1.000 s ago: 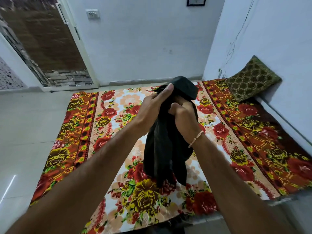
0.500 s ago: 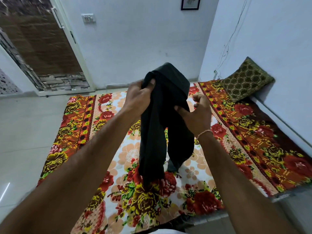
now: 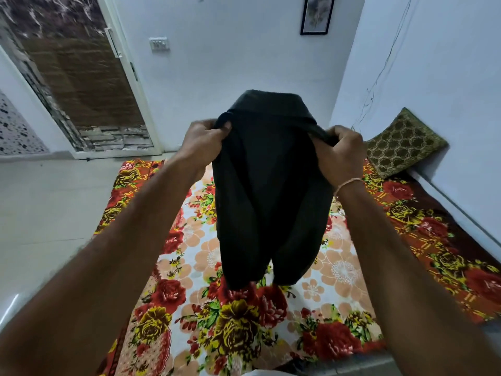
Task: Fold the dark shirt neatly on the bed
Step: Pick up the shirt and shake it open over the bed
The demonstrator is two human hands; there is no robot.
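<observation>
The dark shirt (image 3: pixel 267 185) hangs bunched in the air above the bed (image 3: pixel 341 272), which is covered by a floral sheet. My left hand (image 3: pixel 202 143) pinches the shirt's upper left edge. My right hand (image 3: pixel 340 151) grips its upper right edge, with a thread band on that wrist. The top of the shirt humps up between my hands, and two hanging ends reach down close to the sheet. Whether they touch it I cannot tell.
A green patterned cushion (image 3: pixel 404 142) leans against the right wall at the bed's far corner. The bed runs along that wall. Tiled floor (image 3: pixel 48 207) lies to the left, with a glass door (image 3: pixel 78 74) beyond it.
My hands have moved apart and upward, spreading the top of the shirt wider. The shirt now hangs broader and higher above the sheet.
</observation>
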